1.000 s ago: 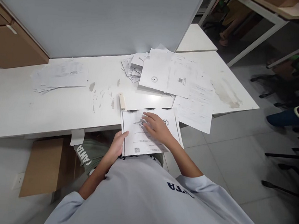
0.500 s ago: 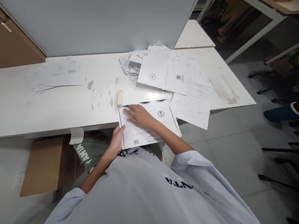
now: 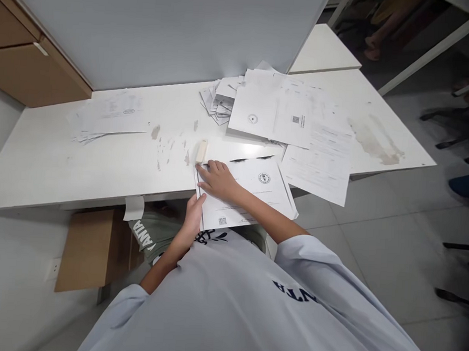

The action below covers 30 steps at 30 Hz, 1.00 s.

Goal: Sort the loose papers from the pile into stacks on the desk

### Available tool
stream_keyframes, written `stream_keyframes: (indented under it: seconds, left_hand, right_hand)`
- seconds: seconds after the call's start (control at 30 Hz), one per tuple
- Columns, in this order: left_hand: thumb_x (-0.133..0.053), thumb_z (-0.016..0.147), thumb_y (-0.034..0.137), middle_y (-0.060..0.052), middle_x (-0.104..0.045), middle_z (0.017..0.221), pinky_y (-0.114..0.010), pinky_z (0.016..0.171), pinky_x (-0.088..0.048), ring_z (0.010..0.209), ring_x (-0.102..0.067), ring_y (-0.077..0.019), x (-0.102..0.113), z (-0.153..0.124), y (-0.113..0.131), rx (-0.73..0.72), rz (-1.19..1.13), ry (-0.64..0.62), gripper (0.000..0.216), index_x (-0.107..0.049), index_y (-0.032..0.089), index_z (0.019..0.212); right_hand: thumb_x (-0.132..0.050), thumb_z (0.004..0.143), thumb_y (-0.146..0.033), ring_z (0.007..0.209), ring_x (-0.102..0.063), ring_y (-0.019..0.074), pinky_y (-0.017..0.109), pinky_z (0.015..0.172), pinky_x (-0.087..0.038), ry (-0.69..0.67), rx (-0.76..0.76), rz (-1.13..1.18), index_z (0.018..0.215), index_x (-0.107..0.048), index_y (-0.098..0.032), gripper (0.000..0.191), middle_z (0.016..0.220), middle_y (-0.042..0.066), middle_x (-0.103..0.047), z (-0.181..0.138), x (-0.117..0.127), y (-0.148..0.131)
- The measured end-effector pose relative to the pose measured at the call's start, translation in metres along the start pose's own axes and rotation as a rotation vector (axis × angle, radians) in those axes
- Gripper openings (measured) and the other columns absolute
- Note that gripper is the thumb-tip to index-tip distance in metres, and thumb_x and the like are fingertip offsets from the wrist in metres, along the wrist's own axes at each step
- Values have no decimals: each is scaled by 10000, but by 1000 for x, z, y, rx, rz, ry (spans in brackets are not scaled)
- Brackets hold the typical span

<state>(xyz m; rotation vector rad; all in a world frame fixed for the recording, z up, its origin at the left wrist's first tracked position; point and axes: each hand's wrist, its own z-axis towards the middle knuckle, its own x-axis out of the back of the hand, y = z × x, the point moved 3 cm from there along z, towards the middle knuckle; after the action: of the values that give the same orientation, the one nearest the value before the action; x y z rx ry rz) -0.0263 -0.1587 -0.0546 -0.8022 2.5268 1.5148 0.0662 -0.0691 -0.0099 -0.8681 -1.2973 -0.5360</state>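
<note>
A printed sheet of paper (image 3: 249, 197) with a round stamp and a QR code lies over the desk's front edge and my lap. At its left edge my left hand (image 3: 194, 213) grips it, thumb on top and fingers underneath. My right hand (image 3: 219, 182) rests on the sheet's upper left corner, palm down with fingers apart. Just beyond those fingertips stands a small cream-coloured block (image 3: 201, 152), shaped like a mini stapler. Whether the fingers touch it, I cannot tell.
A heap of printed papers (image 3: 269, 106) spreads across the white desk (image 3: 167, 177) on the right. Another paper stack (image 3: 112, 114) lies left. A grey partition (image 3: 187, 31) rises behind. Below the desk is a cardboard box (image 3: 85, 249). Another person's foot (image 3: 371, 49) shows at top right.
My right hand's fingers have slid toward the sheet's corner, closer to the cream block, which now leans at a different angle. My left hand keeps its grip. The view has shifted left.
</note>
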Motion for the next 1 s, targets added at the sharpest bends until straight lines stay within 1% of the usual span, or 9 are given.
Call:
stream_keyframes:
  seconds: [0.17,0.27,0.33,0.43,0.5,0.6,0.73,0.9,1.0]
  left_hand:
    - [-802,616,386,-89,-762,962,-356,878,-534,1014,-696,-292,5,-3,12,-37,23,-21,473,-692,139,1004]
    - [-812,609,390,-80,-765,911,-336,827,-539,951,-705,-282,16,0,26,-80,95,-36,465,-701,133,980]
    - [-820,600,402,-80,-765,872,-323,774,-540,891,-710,-275,24,4,35,-74,155,-45,460,-707,126,951]
    - [-844,551,408,-78,-762,817,-309,712,-535,818,-712,-266,32,12,46,-43,213,-52,469,-713,122,900]
    - [-855,522,408,-76,-761,797,-312,701,-538,801,-711,-266,33,18,51,-21,227,-60,475,-715,126,878]
    - [-860,507,406,-76,-756,772,-320,699,-546,798,-713,-271,29,22,51,20,241,-84,473,-717,128,861]
    - [-855,520,389,-84,-753,772,-329,707,-553,807,-716,-279,22,23,48,51,245,-94,460,-718,123,869]
    - [-839,560,377,-98,-752,823,-380,835,-562,948,-709,-309,16,21,44,57,203,-104,453,-710,126,914]
    - [-843,561,388,-101,-754,852,-392,883,-556,1012,-696,-319,15,21,44,51,192,-110,475,-706,128,934]
  right_hand:
    - [-458,976,-425,1194,-482,393,505,1012,-385,27,-89,32,1496,-415,-131,599,1333,231,-532,-5,6,-9]
    - [-382,1007,-427,1201,-529,357,476,995,-442,-5,-61,196,1465,-466,-151,541,1335,192,-578,1,17,-6]
    - [-295,1026,-477,1257,-519,337,476,1034,-441,46,-70,319,1433,-500,-164,553,1389,165,-564,19,25,4]
    - [-272,999,-602,1456,-313,373,559,1182,-279,152,-185,392,1482,-417,-134,688,1564,172,-381,61,26,24]
    - [-292,979,-639,1528,-147,379,584,1223,-180,75,-224,432,1529,-324,-108,766,1639,172,-230,89,15,35]
    - [-302,977,-638,1554,-71,318,533,1250,-163,-29,-166,477,1539,-315,-134,755,1671,124,-145,114,-1,44]
    - [-329,984,-611,1554,-94,293,533,1256,-170,-28,-97,481,1527,-337,-155,710,1673,106,-146,120,-6,46]
    - [-352,1000,-521,1549,-122,286,534,1252,-186,-37,-71,454,1510,-361,-156,626,1662,115,-191,119,-6,44]
    - [-354,1006,-471,1555,-72,289,572,1246,-149,3,-85,397,1492,-382,-195,560,1667,93,-181,116,-7,42]
